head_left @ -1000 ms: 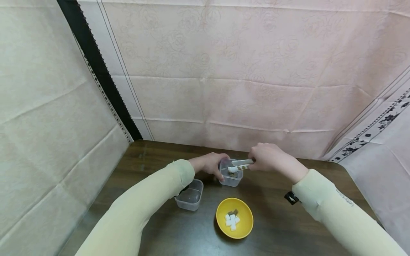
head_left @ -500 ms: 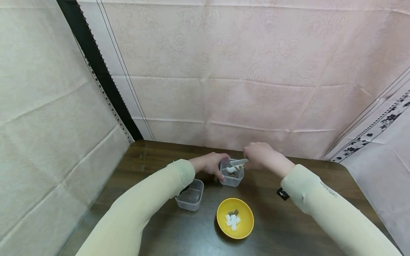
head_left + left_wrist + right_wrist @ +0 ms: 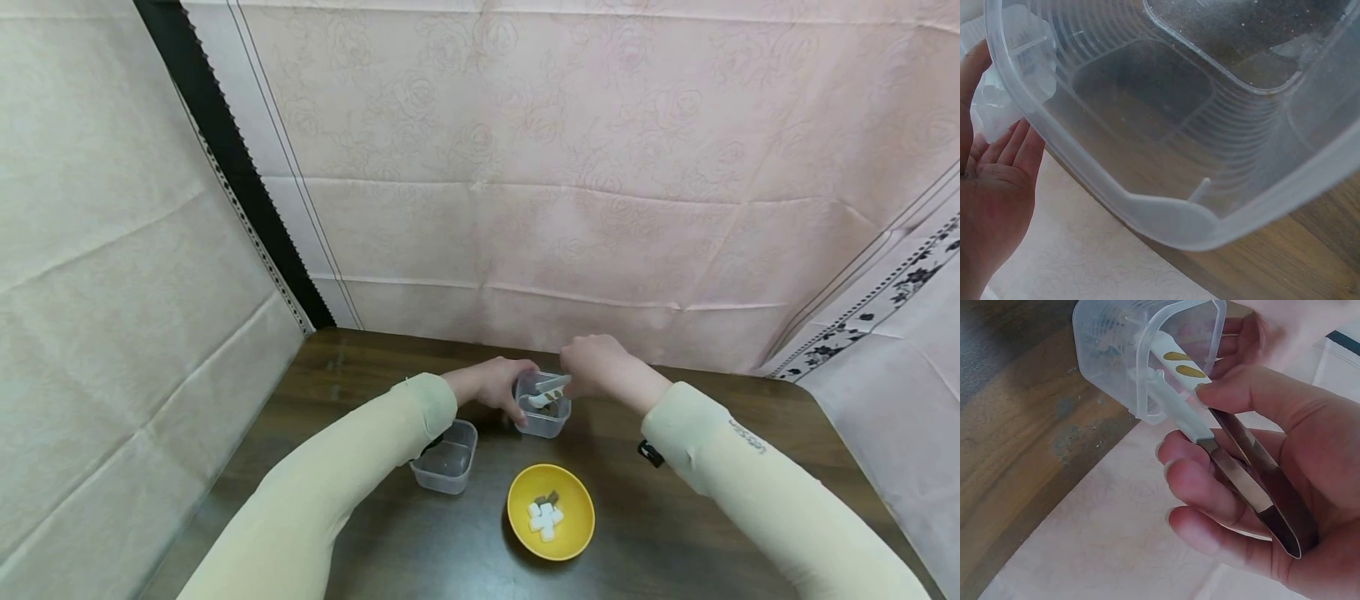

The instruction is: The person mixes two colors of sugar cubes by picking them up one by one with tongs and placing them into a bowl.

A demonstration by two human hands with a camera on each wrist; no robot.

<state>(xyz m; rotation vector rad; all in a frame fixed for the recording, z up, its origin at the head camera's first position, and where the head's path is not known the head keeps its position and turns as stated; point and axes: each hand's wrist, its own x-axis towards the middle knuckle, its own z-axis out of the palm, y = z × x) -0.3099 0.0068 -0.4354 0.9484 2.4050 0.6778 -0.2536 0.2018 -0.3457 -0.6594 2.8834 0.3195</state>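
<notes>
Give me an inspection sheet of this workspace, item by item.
Surface: dark wood table.
Job's things: tongs with tips inside the clear tub; dark bits lie in the tub.
Clutter: second clear tub at the left, nothing seen in it; yellow bowl with white cubes and a dark piece.
Grips: left hand holds the tub's side; right hand pinches the tongs.
Cables: nothing seen.
Surroundings: pink and beige cloth hung behind and at both sides.

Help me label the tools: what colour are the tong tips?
White with gold oval marks on the tongs; clearest in the right wrist view.
</notes>
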